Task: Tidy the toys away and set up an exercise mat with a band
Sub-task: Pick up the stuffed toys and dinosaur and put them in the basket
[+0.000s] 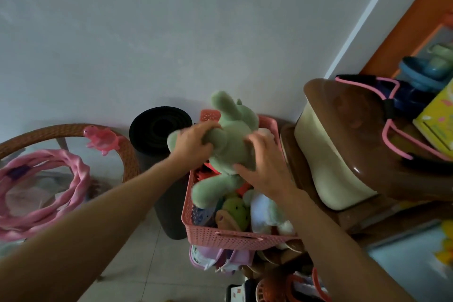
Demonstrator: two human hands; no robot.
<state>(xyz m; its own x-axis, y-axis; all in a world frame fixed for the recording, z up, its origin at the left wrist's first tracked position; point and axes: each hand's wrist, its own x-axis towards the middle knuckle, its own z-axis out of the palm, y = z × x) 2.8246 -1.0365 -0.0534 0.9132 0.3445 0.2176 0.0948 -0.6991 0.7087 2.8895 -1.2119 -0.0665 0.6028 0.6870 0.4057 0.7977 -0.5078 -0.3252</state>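
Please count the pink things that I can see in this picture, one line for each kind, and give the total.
Pink basket: 1
Pink turtle toy on the table rim: 1
Pink twisted ring on the glass table: 1
Pink exercise band on the brown lid: 1
Total: 4
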